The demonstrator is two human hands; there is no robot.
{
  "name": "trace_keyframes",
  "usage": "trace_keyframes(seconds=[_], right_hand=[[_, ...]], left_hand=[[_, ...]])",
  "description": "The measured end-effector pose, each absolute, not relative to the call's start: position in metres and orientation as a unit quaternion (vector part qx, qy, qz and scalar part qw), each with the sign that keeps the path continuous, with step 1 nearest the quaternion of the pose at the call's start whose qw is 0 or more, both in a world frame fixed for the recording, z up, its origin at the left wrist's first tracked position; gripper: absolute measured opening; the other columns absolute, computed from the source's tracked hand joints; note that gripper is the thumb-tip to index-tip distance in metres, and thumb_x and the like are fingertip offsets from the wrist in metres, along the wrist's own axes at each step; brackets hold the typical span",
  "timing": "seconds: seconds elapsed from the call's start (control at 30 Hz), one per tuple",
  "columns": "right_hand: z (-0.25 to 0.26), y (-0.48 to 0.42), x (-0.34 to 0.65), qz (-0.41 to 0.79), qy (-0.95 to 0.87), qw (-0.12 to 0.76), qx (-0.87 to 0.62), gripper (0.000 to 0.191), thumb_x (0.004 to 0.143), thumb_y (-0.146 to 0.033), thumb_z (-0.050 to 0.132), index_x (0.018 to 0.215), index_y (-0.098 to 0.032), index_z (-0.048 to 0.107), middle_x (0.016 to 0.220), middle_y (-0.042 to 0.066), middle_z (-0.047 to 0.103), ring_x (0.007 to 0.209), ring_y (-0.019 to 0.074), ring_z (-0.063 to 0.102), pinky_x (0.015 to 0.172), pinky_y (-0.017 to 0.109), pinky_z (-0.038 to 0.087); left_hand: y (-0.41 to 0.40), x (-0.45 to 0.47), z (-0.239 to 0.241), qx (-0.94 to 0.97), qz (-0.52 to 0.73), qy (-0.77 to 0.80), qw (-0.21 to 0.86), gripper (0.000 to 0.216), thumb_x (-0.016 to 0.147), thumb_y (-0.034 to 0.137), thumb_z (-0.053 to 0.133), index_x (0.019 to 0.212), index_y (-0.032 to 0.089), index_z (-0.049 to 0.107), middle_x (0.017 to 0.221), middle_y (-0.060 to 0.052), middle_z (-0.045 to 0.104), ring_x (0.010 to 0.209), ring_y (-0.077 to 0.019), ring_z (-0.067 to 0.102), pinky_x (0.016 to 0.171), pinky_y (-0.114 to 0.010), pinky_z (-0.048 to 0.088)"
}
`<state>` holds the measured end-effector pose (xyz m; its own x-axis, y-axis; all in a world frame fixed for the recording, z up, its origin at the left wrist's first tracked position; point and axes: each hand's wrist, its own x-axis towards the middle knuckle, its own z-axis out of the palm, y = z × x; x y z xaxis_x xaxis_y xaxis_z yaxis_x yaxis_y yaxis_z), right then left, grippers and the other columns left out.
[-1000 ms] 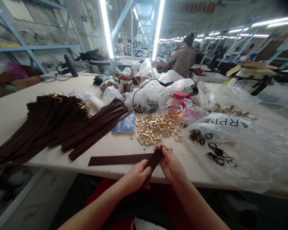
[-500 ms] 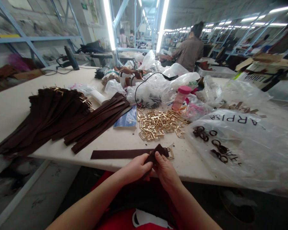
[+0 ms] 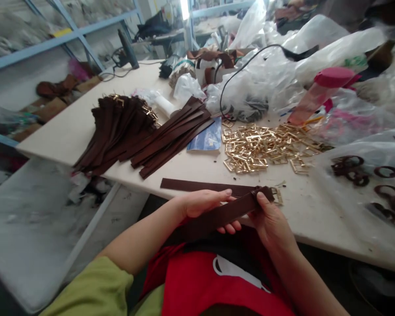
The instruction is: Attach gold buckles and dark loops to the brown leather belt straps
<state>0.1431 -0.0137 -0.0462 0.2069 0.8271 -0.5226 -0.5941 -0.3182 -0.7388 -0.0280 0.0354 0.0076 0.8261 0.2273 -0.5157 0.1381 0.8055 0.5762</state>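
- Both hands grip one strap (image 3: pixel 217 215): left hand (image 3: pixel 204 206) mid-length, right hand (image 3: pixel 271 219) pinching the folded end.
- Loosen that pinch and you may drop the buckle (image 3: pixel 277 195).

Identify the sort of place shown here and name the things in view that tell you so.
Probably a leather-goods workshop: stacks of brown straps and a heap of gold buckles lie on a worktable, while the left hand and right hand hold a strap.

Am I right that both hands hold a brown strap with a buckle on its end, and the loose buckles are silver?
Not quite: the head view shows the loose buckles are gold. Both the left hand and right hand do hold the strap, buckle on its end.
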Motion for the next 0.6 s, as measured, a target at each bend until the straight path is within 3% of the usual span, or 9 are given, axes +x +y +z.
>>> trace_keyframes(seconds=[0.17, 0.27, 0.37, 0.47, 0.6], right_hand=[[-0.045, -0.022, 0.127, 0.649, -0.203, 0.526, -0.510, 0.033, 0.072, -0.044, 0.063, 0.095, -0.020, 0.057, 0.081, 0.000, 0.060, 0.064, 0.0110, 0.054, 0.052, 0.020, 0.043], [-0.041, -0.028, 0.121, 0.647, -0.256, 0.487, -0.529, 0.036, 0.076, -0.046, 0.058, 0.099, -0.019, 0.054, 0.071, -0.001, 0.058, 0.058, 0.0111, 0.052, 0.052, 0.022, 0.043], [-0.037, -0.027, 0.130, 0.642, -0.325, 0.448, -0.531, 0.039, 0.082, -0.053, 0.044, 0.093, -0.017, 0.054, 0.060, -0.002, 0.054, 0.054, 0.0124, 0.050, 0.053, 0.026, 0.043], [-0.034, -0.015, 0.164, 0.539, -0.471, 0.405, -0.569, 0.043, 0.083, -0.055, 0.037, 0.081, -0.017, 0.057, 0.064, 0.001, 0.057, 0.059, 0.0137, 0.051, 0.057, 0.026, 0.042], [-0.029, 0.017, 0.234, 0.292, -0.556, 0.373, -0.683, 0.034, 0.082, -0.048, 0.044, 0.087, -0.018, 0.058, 0.077, 0.004, 0.061, 0.072, 0.0172, 0.055, 0.066, 0.028, 0.043]], left_hand=[[0.034, -0.019, 0.001, 0.351, 0.028, 0.304, 0.885, 0.044, 0.085, 0.051, 0.039, 0.105, 0.014, 0.048, 0.068, -0.006, 0.064, 0.061, -0.0159, 0.062, 0.059, -0.028, 0.048], [0.033, -0.010, -0.001, 0.413, 0.055, 0.343, 0.842, 0.038, 0.083, 0.047, 0.045, 0.107, 0.018, 0.043, 0.062, 0.000, 0.060, 0.053, -0.0130, 0.059, 0.054, -0.026, 0.048], [0.035, 0.000, 0.000, 0.493, 0.089, 0.380, 0.777, 0.036, 0.082, 0.050, 0.044, 0.097, 0.017, 0.045, 0.061, 0.001, 0.057, 0.049, -0.0107, 0.056, 0.048, -0.022, 0.046], [0.042, 0.006, 0.000, 0.520, 0.115, 0.415, 0.738, 0.031, 0.083, 0.047, 0.041, 0.089, 0.017, 0.044, 0.056, 0.003, 0.054, 0.044, -0.0092, 0.052, 0.042, -0.019, 0.042], [0.046, 0.011, 0.002, 0.498, 0.102, 0.460, 0.728, 0.022, 0.083, 0.039, 0.038, 0.080, 0.017, 0.040, 0.054, 0.004, 0.054, 0.040, -0.0078, 0.049, 0.040, -0.018, 0.037]])
